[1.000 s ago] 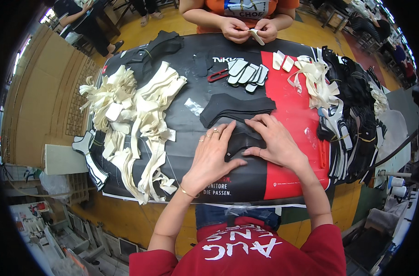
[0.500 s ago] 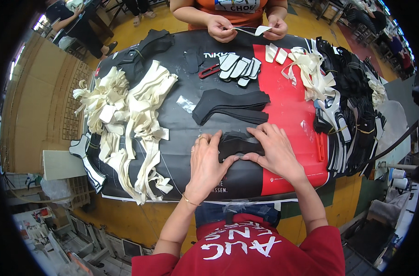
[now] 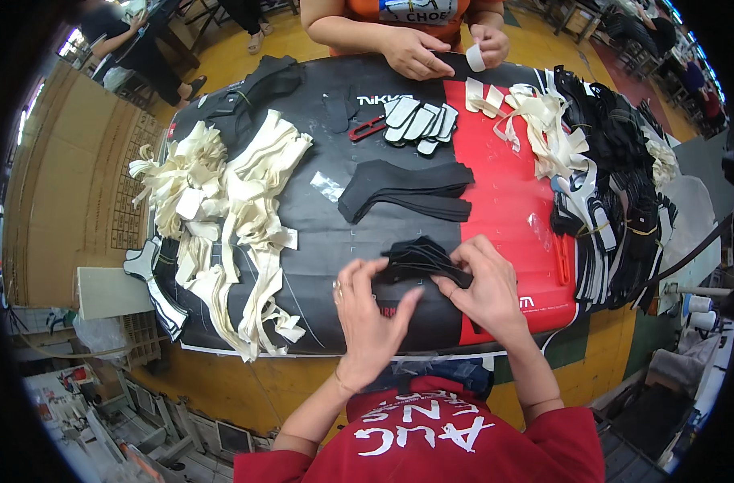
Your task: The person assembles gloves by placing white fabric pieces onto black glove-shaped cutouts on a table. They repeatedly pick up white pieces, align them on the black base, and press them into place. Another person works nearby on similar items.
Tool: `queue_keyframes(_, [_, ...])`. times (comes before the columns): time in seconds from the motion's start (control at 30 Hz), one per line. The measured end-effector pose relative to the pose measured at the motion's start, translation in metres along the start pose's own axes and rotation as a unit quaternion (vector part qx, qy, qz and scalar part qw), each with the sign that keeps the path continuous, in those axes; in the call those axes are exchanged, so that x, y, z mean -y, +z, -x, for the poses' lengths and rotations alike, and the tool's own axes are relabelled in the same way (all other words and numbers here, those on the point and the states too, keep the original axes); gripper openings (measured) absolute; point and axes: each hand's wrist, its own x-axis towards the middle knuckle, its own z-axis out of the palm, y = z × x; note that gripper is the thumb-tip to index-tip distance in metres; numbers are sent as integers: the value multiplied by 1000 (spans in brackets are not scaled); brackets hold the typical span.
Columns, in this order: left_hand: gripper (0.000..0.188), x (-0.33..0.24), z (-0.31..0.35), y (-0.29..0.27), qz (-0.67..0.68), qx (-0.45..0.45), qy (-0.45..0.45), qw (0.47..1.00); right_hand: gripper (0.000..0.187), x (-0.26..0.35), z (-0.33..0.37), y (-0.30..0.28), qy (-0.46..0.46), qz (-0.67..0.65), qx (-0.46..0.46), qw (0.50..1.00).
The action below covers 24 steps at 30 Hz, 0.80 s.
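Observation:
A small stack of black fabric pieces stands slightly fanned and raised over the black part of the table cover. My right hand pinches the stack's right end between thumb and fingers. My left hand is beside the left end, thumb spread wide from the fingers; its index fingertip is at the stack's edge, and I cannot tell if it touches. Just beyond lies a pile of longer, curved black fabric pieces, with a crumpled clear plastic scrap to its left.
Cream fabric strips are heaped on the left. White pads with black edges and a red-handled tool lie farther back. Bundled black pieces and a red cutter are at right. Opposite, a co-worker's hands handle a white strip.
My left hand has let go of the black stack and opened. The right hand keeps its end, and the stack is now lifted and fanned. The co-worker's strip has moved into one hand.

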Motion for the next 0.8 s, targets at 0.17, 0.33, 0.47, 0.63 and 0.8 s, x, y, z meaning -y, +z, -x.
queue_keyframes(0.17, [71,-24,34,-2,456,197,-196,846,30,26,28,18,-70,72,-131,986])
queue_keyframes(0.33, [47,-18,16,2,611,167,-382,673,38,57,48,25,-131,231,-62,962])
queue_keyframes(0.47, [32,-6,-8,-8,596,144,-349,708,70,47,49,-23,-228,76,81,967])
queue_keyframes(0.63, [26,15,-46,-46,412,533,-208,709,89,32,14,-49,-207,-68,-59,974])
queue_keyframes(0.8, [31,19,-89,-23,376,726,-167,551,66,9,-15,-32,-140,-260,264,918])
